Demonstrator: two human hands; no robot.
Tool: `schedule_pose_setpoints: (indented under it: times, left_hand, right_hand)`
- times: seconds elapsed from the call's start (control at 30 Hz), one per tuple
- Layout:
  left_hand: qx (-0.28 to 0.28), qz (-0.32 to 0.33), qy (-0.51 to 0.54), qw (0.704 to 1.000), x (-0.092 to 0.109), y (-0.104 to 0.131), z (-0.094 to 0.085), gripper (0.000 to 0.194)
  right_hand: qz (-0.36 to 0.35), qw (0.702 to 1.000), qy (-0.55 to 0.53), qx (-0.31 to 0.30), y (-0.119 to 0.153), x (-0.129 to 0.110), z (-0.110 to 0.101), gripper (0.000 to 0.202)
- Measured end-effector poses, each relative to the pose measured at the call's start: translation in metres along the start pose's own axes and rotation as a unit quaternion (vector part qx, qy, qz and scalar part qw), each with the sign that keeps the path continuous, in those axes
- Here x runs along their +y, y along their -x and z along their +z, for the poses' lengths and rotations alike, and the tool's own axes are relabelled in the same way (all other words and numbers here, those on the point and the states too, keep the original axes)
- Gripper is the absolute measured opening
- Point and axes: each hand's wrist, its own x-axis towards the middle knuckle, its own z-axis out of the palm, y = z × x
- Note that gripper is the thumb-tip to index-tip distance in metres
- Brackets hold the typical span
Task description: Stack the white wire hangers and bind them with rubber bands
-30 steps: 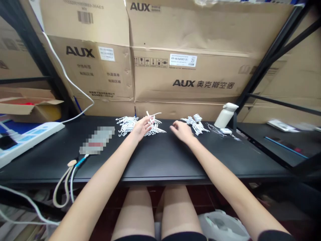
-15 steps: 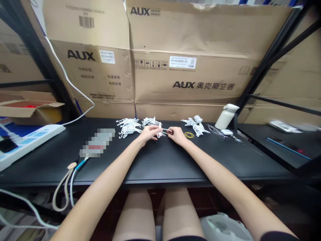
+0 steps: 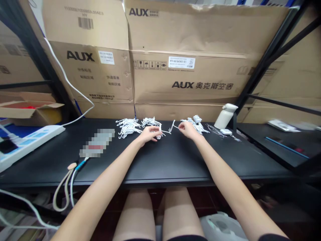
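Observation:
White hook-ended pieces [image 3: 129, 127] lie in piles on the black table [image 3: 160, 160], left of my left hand [image 3: 150, 134]. That hand is closed on a few white hooked pieces [image 3: 160, 128], with thin ends sticking out to the right. My right hand [image 3: 187, 130] pinches one white hooked piece [image 3: 173, 125], held apart from those in my left hand. Behind and beside my right hand is another pile of white pieces [image 3: 198, 124], partly covered by the hand.
A phone-like blurred object [image 3: 97, 143] with a strap lies at the left, near a white power strip [image 3: 32, 144]. A white bottle [image 3: 225, 116], a cable and a small white case [image 3: 226, 132] are at the right. Large cartons [image 3: 185, 73] stand behind.
My right hand has moved right, away from my left hand, with a white hooked piece in its fingers. It now hides the yellow bands. My left hand has barely moved.

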Motion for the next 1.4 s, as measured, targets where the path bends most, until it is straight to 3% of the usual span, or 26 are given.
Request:
schedule_pose_setpoints:
  times: [0.13, 0.3, 0.47, 0.6, 0.73, 1.0, 1.4]
  left_hand:
    - [-0.009, 0.012, -0.025, 1.000, 0.000, 0.001, -0.002, 0.050]
    - [-0.017, 0.020, -0.030, 0.999, -0.002, 0.001, -0.001, 0.048]
    - [-0.028, 0.011, -0.029, 0.999, -0.002, 0.002, 0.000, 0.051]
    - [-0.049, 0.013, -0.035, 0.998, -0.002, 0.002, 0.000, 0.049]
    - [-0.036, 0.015, -0.029, 0.999, -0.002, 0.001, -0.002, 0.052]
    - [-0.038, 0.006, -0.012, 0.999, -0.002, 0.001, -0.001, 0.054]
    - [-0.074, 0.013, -0.001, 0.997, -0.008, -0.002, -0.001, 0.050]
  right_hand:
    - [-0.083, 0.994, -0.077, 0.006, 0.001, -0.005, -0.007, 0.016]
    - [-0.116, 0.984, -0.128, -0.028, 0.006, -0.015, -0.011, 0.013]
    - [-0.117, 0.978, -0.160, -0.061, 0.010, -0.027, -0.005, 0.013]
    - [-0.113, 0.963, -0.214, -0.120, 0.010, -0.032, -0.002, 0.016]
    - [-0.089, 0.943, -0.273, -0.170, 0.009, -0.029, -0.006, 0.022]
    - [-0.066, 0.935, -0.293, -0.186, 0.006, -0.015, -0.002, 0.023]
    - [-0.048, 0.918, -0.333, -0.210, 0.011, -0.029, -0.003, 0.021]
